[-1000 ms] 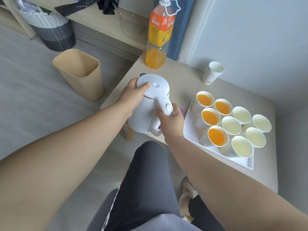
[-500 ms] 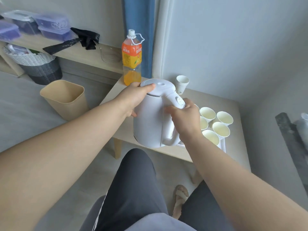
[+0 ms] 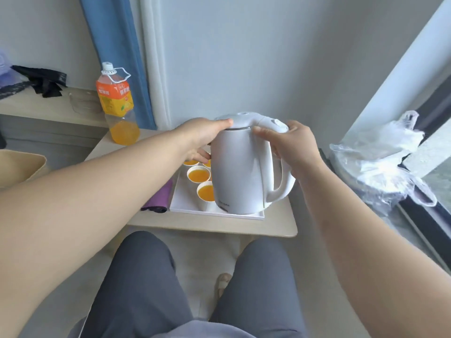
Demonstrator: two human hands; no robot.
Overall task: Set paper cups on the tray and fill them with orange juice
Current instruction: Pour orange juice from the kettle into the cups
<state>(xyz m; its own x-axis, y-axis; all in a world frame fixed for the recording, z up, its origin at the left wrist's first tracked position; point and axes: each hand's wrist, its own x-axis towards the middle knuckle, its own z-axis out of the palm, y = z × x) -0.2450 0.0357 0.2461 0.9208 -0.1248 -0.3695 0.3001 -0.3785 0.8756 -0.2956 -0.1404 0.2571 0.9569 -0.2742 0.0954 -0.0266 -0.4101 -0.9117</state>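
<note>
While fingers (image 3: 262,130) clasp kettle (image 3: 239,172), cups (image 3: 199,174) behind

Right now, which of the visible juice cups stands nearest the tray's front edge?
The filled cup half hidden by the kettle; the other visible cups stand farther back on the tray.

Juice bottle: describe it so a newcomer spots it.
Find the blue curtain on the back wall. In front of its lower end, on the table's far left corner, stands the juice bottle. Only it is tall, clear, orange-labelled, white-capped.
</note>
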